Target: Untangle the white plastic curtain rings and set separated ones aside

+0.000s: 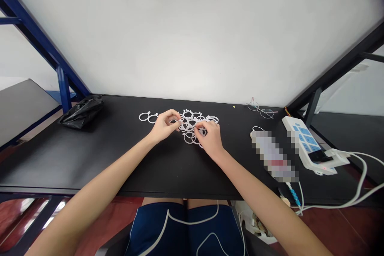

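A heap of white plastic rings (188,115), each with a small knob or clip, lies on the black tabletop (168,164). My left hand (166,124) is at the heap's left side, thumb and fingers pinched on a white ring whose outline partly merges with the others. From the right, my right hand (210,134) reaches over the heap, thumb and forefinger closed at a white ring. The rings overlap, so which ones are held is hard to trace. Two loose rings (144,117) lie flat to the left of my left hand.
A black plastic bag (82,112) sits at the back left. On the right are eyeglasses (260,109), a blurred-out phone-like object (273,156) on a cable, and a white power strip (306,142) with a plug. A white wall stands behind the table.
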The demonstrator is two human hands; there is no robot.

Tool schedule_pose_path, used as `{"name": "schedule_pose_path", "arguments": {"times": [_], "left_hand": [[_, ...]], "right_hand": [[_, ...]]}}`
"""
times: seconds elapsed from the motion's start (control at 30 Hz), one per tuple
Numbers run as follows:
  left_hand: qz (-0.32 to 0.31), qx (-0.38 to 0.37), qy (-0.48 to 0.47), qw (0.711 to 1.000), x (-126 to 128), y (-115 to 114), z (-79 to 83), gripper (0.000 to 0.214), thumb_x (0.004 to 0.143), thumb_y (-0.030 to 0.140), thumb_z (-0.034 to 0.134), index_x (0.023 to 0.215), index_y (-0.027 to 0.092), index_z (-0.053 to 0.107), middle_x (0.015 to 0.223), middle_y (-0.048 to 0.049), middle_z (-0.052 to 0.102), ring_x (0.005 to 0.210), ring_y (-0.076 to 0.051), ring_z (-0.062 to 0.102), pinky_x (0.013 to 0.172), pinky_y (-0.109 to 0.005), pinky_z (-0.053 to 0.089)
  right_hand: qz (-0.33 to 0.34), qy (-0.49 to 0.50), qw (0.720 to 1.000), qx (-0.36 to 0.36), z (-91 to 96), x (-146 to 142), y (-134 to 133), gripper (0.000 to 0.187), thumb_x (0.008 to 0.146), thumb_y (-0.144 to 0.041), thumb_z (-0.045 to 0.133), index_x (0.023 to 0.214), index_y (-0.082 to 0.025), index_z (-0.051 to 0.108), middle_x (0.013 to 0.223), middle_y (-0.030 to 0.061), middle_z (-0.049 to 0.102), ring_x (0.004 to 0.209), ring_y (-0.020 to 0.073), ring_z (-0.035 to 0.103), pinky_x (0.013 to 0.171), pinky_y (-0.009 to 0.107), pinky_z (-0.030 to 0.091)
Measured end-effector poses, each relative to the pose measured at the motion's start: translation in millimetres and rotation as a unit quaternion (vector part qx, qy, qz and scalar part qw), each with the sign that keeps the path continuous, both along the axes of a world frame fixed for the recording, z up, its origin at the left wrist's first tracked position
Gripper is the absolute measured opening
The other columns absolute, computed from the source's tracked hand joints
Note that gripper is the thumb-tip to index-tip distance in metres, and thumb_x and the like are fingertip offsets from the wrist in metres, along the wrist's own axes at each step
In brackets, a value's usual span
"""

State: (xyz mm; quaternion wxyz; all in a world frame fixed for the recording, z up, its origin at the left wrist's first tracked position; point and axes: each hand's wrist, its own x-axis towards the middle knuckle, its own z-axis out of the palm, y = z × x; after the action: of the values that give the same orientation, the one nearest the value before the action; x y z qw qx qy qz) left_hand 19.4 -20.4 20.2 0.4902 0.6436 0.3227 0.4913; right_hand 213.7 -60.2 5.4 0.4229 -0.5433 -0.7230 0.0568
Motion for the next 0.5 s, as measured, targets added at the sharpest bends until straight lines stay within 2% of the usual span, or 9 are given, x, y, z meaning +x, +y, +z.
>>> {"name": "schedule_pose_path", "arguments": {"times": [0.13,0.3,0.5], "left_hand": [[-0.014,-0.053,-0.017,0.998,-0.3,1.9,1.5,0.016,0.07,0.023,0.07,0.075,0.015,0.057,0.072,-0.0006,0.056,0.065,-0.011,0.057,0.05,-0.021,0.054],[-0.008,-0.077,-0.026,0.997,-2.5,6.0,-2.0,0.01,0.068,0.017,0.065,0.075,0.015,0.058,0.066,0.0021,0.057,0.053,-0.007,0.052,0.047,-0.02,0.049],[-0.021,-0.108,-0.043,0.993,-2.7,4.5,-0.8,0.011,0.066,0.015,0.065,0.075,0.015,0.059,0.067,0.0014,0.058,0.056,-0.008,0.053,0.048,-0.019,0.048]], "right_hand": [[-0.012,0.007,1.0,-0.004,2.7,1.2,-0.5,0.009,0.081,-0.017,0.06,0.075,-0.023,0.063,0.079,0.0014,0.072,0.082,0.0223,0.06,0.082,0.039,0.038],[-0.024,0.021,0.999,-0.004,3.5,4.1,0.9,0.009,0.082,-0.017,0.061,0.075,-0.022,0.063,0.079,0.0006,0.072,0.08,0.0206,0.06,0.081,0.038,0.038],[-0.031,0.011,0.999,0.008,4.0,5.0,1.7,0.01,0.083,-0.018,0.059,0.075,-0.022,0.063,0.081,0.0026,0.071,0.084,0.0227,0.06,0.081,0.039,0.04]]}}
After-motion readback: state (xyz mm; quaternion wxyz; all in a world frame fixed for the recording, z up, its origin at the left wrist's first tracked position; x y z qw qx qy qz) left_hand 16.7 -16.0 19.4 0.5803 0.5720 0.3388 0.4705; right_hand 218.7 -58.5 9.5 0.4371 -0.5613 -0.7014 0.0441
